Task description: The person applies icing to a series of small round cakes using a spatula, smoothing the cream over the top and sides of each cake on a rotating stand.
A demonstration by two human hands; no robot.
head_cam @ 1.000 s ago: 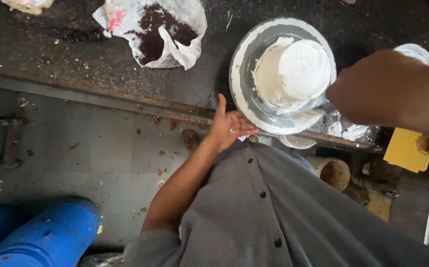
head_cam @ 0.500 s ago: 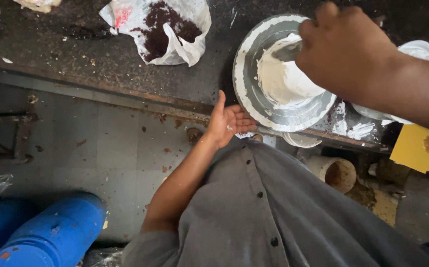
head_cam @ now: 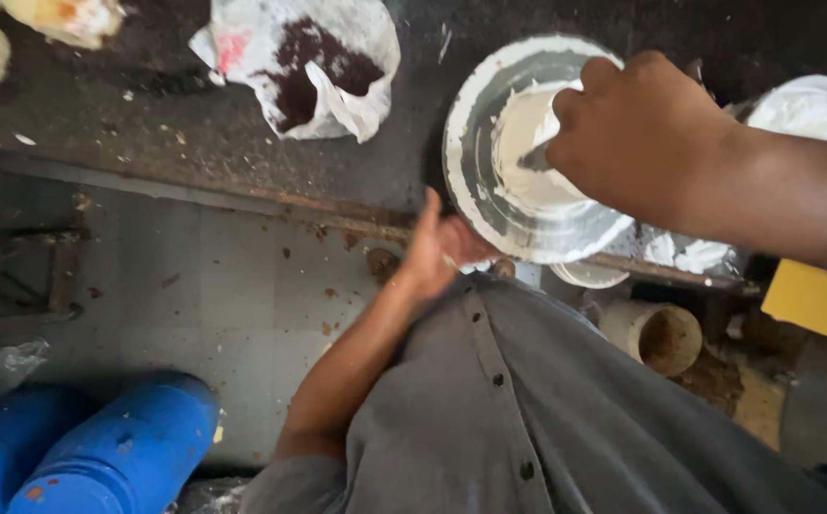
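Working white paste in a round bowl [head_cam: 475, 181] at the near edge of a dark bench [head_cam: 147, 124], seen from the head view. Right hand [head_cam: 642, 133] closing in a fist over the bowl's middle, gripping a thin grey tool [head_cam: 534, 157], probably a blade or spoon, its tip poking out to the left of the knuckles and sinking into the paste [head_cam: 518, 167]. Left hand [head_cam: 442, 249] lying open against the bowl's near rim, fingers spread, steadying rather than clasping, thumb pointing up along the bench edge. Paste heaping just left of the fist, smears coating the inner wall all round, grey metal showing bare between heap and rim: judging by that, mixing well under way but not finished, the lump looking stiff and uneven, the wall not yet scraped clean. Beyond the fist to the right, a second white tub [head_cam: 813, 105]; far left of the grip, an open bag of brown powder [head_cam: 313, 71] lying untouched; below the bench, a blue drum [head_cam: 118, 447] on the floor. Against the frame a second earlier: right hand, then hanging off to the right clear of the bowl, now sitting down in it; paste, then a smooth mound, now looking gouged and pushed leftward; left hand keeping the same place at the rim.
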